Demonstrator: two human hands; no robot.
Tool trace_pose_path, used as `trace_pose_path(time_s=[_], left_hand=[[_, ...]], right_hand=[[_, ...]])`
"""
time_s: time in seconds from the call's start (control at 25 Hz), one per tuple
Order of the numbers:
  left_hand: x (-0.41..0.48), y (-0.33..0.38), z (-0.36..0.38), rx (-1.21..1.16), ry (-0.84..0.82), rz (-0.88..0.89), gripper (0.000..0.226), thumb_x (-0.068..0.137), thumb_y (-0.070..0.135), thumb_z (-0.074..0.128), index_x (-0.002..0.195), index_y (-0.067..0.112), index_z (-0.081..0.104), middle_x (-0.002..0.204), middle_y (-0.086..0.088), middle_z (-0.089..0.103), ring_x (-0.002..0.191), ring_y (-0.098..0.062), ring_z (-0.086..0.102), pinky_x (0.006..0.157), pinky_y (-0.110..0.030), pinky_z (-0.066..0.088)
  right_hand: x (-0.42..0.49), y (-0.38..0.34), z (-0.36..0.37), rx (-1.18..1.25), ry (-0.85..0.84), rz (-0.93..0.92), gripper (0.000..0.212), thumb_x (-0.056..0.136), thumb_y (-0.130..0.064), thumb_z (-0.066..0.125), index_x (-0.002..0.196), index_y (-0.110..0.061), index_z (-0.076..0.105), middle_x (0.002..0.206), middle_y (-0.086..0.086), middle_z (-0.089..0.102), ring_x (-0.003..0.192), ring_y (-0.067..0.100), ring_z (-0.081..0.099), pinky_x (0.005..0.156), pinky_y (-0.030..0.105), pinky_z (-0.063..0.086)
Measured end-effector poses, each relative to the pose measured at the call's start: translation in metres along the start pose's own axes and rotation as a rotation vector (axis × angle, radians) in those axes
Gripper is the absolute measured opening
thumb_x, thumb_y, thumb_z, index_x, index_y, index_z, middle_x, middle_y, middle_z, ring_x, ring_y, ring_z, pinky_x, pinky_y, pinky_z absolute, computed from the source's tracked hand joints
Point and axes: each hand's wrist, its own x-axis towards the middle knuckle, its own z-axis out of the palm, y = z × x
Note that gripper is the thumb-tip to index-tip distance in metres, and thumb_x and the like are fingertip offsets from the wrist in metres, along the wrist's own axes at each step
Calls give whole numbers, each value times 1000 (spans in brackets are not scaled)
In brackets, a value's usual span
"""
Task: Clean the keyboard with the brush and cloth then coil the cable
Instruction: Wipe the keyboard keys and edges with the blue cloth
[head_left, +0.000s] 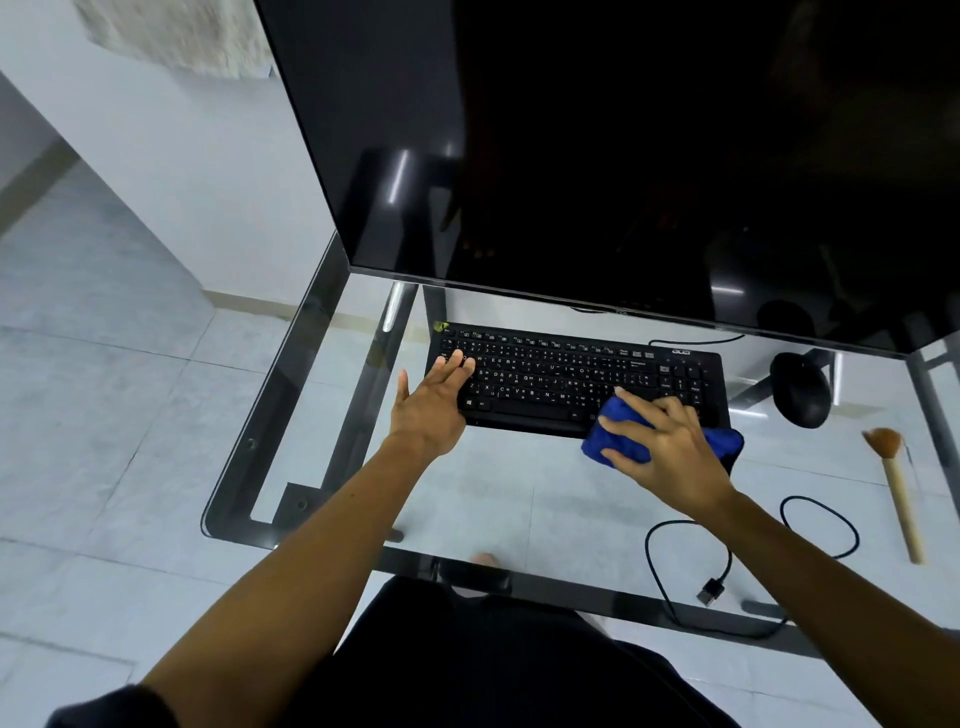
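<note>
A black keyboard lies on a glass bench, its long axis running left to right from one hand to the other. The left hand rests flat and relaxed on the keys at the left end, while the right hand grips a bunched blue cloth against the front right corner. Right of that hand lies a brush, bristles pointing away from the person, and a black cable loops loosely under the right forearm.
</note>
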Motion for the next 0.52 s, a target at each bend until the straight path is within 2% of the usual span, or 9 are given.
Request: trace_pose_path(time_s=[0.2,0.36,0.44,0.52], left_hand=[[2,20,7,73,88,-37,53,100,19,29,150,16,11,161,2,0,148,-16,-1,118,-42,-7],[7,61,20,37,56,83,55,102,23,28,151,13,7,161,0,-2,148,-16,-4,120,-39,-5],[13,79,26,8,10,116,56,102,22,27,152,16,3,161,3,-4,148,-16,-6,120,-41,-3],[17,88,35,38,-8,94,57,103,23,25,152,22,-4,160,7,-10,147,-16,-12,119,-44,-5]], right_hand=[[8,-13,2,54,-17,-26,40,68,-28,84,106,-24,73,132,5,60,89,31,55,78,46,47],[14,-20,6,65,-24,-47,38,76,-39,72,112,-28,69,139,1,53,102,23,46,85,45,45],[8,-17,8,3,-39,-40,48,76,-50,65,121,-33,62,146,0,46,112,25,44,92,47,42],[2,-15,10,-83,-47,-57,60,72,-51,72,127,-37,54,148,-1,42,112,28,43,89,48,44]])
